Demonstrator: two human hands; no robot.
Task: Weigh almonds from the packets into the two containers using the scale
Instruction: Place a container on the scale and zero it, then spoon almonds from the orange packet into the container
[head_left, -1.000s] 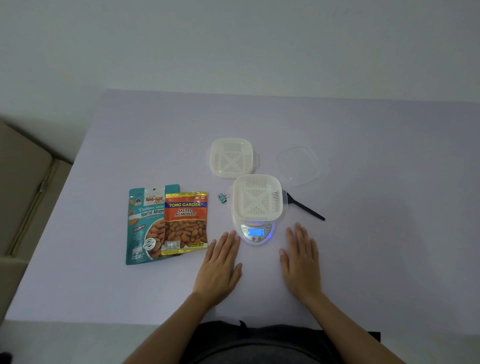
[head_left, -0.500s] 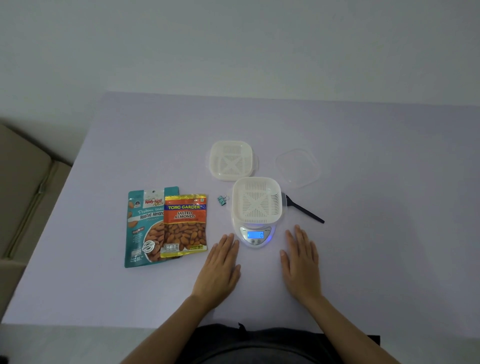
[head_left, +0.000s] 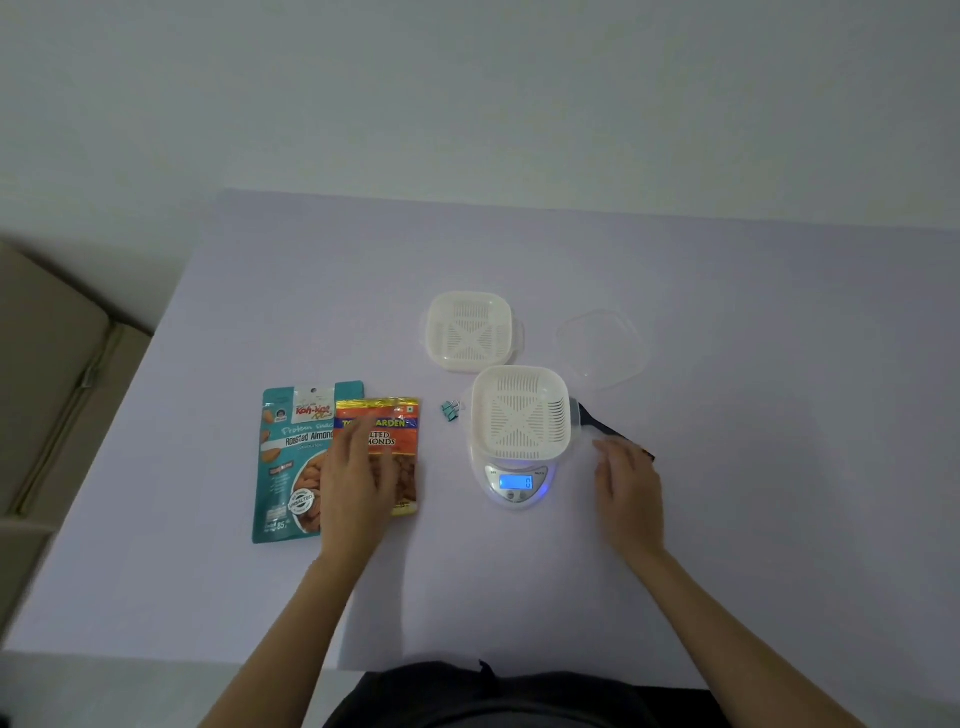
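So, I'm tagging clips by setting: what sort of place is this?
Probably a room at home: a table against a bare wall, a beige cushioned seat beside it, and a kitchen scale with shop-bought almond packets.

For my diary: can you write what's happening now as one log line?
left hand: open, over orange packet | right hand: open, beside black utensil | scale: reads 0, empty container on it

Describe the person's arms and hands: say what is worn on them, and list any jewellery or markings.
Both arms are bare as far as they show: no sleeve covers the left forearm or the right forearm. The left hand and right hand are ungloved, and no ring, watch, bracelet or marking is visible. The only clothing in view is a dark garment at the bottom edge.
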